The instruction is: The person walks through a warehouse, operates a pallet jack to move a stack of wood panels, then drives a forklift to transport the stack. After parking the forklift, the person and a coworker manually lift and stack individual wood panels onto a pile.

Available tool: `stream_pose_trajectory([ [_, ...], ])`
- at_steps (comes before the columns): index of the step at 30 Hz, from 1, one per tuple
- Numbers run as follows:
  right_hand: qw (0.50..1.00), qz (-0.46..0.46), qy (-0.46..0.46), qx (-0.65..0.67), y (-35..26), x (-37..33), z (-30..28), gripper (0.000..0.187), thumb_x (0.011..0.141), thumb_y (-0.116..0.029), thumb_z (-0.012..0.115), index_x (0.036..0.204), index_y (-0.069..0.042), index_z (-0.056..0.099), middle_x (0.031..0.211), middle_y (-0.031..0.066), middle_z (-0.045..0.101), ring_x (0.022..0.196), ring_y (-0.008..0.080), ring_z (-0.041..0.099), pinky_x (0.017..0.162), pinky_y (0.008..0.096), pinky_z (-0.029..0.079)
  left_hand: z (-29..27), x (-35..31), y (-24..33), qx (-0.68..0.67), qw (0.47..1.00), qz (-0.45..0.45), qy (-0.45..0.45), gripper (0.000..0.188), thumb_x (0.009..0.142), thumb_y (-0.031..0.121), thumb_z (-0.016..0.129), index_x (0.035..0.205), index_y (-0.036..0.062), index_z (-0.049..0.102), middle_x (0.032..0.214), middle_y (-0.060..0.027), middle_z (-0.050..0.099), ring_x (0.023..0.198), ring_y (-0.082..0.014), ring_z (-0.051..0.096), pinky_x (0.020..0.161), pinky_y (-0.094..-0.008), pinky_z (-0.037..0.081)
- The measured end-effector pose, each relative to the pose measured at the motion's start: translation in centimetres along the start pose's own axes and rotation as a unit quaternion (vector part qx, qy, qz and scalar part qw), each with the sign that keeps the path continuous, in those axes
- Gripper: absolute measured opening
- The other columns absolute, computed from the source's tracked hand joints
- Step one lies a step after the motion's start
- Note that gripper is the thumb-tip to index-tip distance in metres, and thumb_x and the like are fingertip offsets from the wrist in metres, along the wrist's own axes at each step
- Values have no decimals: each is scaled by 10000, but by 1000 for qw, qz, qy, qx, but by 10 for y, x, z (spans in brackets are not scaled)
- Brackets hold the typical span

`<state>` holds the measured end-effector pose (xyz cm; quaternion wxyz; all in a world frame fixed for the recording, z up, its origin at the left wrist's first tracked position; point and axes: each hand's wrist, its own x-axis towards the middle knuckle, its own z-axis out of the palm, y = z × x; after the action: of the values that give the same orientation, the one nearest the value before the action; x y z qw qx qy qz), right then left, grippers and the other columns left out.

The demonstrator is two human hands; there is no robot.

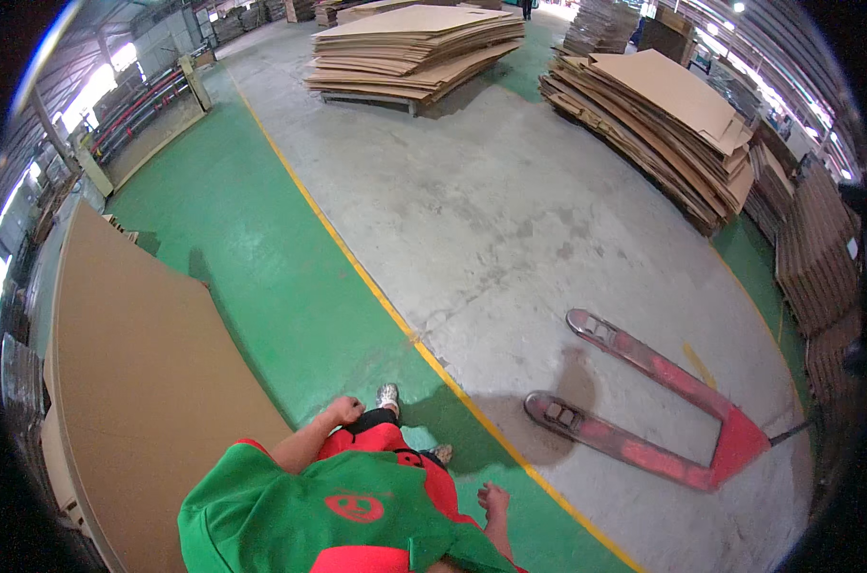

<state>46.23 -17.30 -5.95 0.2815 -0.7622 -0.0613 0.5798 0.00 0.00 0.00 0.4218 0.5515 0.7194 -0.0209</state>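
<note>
Seemingly in an empty-handed step, the left hand (344, 411) and right hand (493, 498) are hanging loosely curled, brown board (151, 382) lying leftward and a red pallet jack (736, 449) rightward, any grasp calling for a reach first.

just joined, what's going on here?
A person stands on green floor beside a yellow line. Left hand and right hand are partly curled, nothing visible in either. A big cardboard sheet is at the left; a red pallet truck stands untouched at the right. Cardboard stacks stand ahead.
</note>
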Motion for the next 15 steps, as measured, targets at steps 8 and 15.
stream_pose_trajectory([
  [8, 1000, -27, -7, -13, -12, 7, -9, 293, 851, -246, 595, 996, 3, 652, 806, 124, 683, 672, 202, 648, 544, 326, 518, 6, 2, 5, -18, 1000, -16, -11, 466, 831, 412, 516, 1079, 44, 660, 1057, -218, 651, 1009, -370, 612, 885, -423, 476],
  [15, 999, -34, -7, -25, -24, 12, -6, 321, 835, -270, 605, 1008, -4, 651, 843, 126, 688, 742, 218, 668, 605, 340, 531, 4, 3, 7, -8, 1000, -26, -8, 463, 830, 413, 519, 1081, 51, 661, 1092, -213, 640, 1045, -380, 592, 909, -430, 464],
])
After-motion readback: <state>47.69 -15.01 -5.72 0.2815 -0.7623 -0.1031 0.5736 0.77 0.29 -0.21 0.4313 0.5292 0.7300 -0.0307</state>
